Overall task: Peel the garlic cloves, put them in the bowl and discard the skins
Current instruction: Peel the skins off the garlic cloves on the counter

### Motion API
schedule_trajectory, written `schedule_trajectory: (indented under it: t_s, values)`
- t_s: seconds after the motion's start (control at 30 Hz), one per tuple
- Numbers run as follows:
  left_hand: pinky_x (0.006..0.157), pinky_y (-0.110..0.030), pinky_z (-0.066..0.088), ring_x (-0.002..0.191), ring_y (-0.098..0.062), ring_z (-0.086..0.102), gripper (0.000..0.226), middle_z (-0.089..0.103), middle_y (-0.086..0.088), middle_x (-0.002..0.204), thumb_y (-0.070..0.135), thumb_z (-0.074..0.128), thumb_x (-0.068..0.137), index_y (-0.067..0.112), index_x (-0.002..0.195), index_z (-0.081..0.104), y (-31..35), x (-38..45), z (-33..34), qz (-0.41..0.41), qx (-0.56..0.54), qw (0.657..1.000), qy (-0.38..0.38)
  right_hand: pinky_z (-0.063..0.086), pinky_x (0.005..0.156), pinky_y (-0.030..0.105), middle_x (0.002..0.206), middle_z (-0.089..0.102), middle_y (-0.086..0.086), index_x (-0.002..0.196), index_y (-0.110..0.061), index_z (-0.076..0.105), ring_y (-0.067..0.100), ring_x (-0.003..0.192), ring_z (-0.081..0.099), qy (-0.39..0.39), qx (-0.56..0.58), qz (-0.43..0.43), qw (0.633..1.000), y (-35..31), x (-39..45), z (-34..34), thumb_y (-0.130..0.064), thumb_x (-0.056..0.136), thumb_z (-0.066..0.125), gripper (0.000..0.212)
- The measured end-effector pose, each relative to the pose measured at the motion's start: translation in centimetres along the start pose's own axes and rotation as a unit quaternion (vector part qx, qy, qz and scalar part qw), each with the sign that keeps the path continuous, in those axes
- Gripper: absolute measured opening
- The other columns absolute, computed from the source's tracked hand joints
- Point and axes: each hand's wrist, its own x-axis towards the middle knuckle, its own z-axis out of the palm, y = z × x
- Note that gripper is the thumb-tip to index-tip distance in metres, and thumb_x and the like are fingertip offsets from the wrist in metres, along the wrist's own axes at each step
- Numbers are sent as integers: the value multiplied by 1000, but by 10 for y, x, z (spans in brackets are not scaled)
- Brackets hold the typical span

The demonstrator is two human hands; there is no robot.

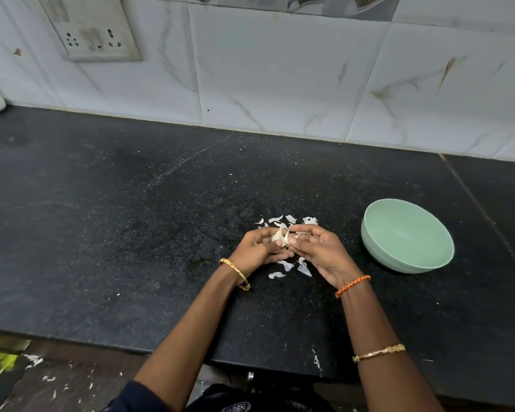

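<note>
Both hands' grips, left hand, right hand, pinching pale garlic clove (skin half off), skins scattered, green bowl beside

Black countertop, marble wall tiles w/ socket panel.

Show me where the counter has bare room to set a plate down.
Free: the wide black counter left of the hands, up to the tiled wall; also the strip behind the green bowl. Crowded: around the left hand and right hand, where garlic skins lie scattered.
</note>
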Motion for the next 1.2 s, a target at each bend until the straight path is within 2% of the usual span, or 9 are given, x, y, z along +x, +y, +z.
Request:
schedule_trajectory:
  t_s: [0.1, 0.23, 0.3, 0.4, 0.63, 0.73, 0.87, 1.03, 1.2]
  values:
    - [60, -24, 56, 65, -16, 67, 30, 66, -11, 73, -10, 34, 90, 7, 98, 57, 10, 0, 2, -41, -49, 998, 6, 58, 81, 28, 84, 69, 11, 111, -6, 57, 19, 80, 69, 11, 11, 1, 1000, -1, -1, -2, 9, 77, 70, 39]
    - [52, -17, 50, 57, -6, 60, 5, 63, -4, 76, 5, 63, 89, 10, 91, 62, 10, 0, 4, 5, 96, 995, 38, 58, 69, 25, 84, 71, 17, 108, -9, 57, 19, 76, 72, 26, -16, -18, 999, -5, -5, -1, 9, 73, 74, 43]
    - [52, -16, 50, 58, -4, 62, 10, 66, -4, 76, 4, 70, 83, 9, 91, 65, 9, 2, 0, 40, 142, 988, 38, 58, 65, 23, 85, 71, 17, 109, -9, 57, 18, 73, 72, 25, -20, -20, 999, -8, -6, -1, 10, 75, 72, 42]
    - [55, -13, 51, 55, -2, 63, 12, 67, -4, 73, 1, 72, 79, 3, 91, 68, 9, 2, -2, 47, 145, 987, 51, 57, 64, 22, 83, 70, 16, 110, -11, 55, 16, 71, 71, 19, -28, -20, 999, -9, -6, -1, 11, 78, 70, 42]
    - [61, -17, 56, 60, -11, 69, 14, 68, -8, 68, -10, 67, 80, -8, 93, 67, 9, 0, 3, 30, 55, 996, 69, 58, 67, 24, 78, 70, 11, 109, -6, 59, 17, 70, 70, 13, -63, -49, 997, -5, -4, 0, 11, 78, 70, 37]
    - [61, -17, 57, 60, -12, 69, 13, 70, -7, 64, -12, 65, 80, -8, 93, 66, 11, 1, 6, -9, -4, 997, 83, 59, 71, 26, 76, 70, 10, 102, -6, 64, 18, 71, 69, 14, -72, -70, 995, -3, -3, 0, 11, 78, 70, 30]
    - [61, -18, 57, 62, -16, 71, 14, 71, -11, 67, -13, 62, 81, -9, 94, 66, 16, 2, 3, -72, -70, 992, 75, 57, 68, 22, 78, 69, 10, 89, -6, 67, 15, 71, 69, 15, -75, -87, 993, 1, -3, 0, 13, 77, 69, 22]
    - [61, -17, 57, 62, -15, 71, 14, 71, -12, 69, -13, 58, 84, -3, 88, 67, 20, 3, -4, -123, -97, 986, 53, 58, 70, 22, 81, 70, 11, 91, -3, 67, 16, 72, 69, -13, -61, -71, 996, 0, -3, -3, 14, 78, 67, 22]
    - [61, -16, 57, 59, -12, 69, 12, 71, -8, 65, -11, 59, 85, -1, 84, 66, 21, 4, 1, -98, -81, 990, 66, 59, 72, 24, 82, 70, 14, 86, -1, 68, 18, 72, 70, -4, -16, -26, 1000, -6, -2, 2, 9, 81, 67, 12]
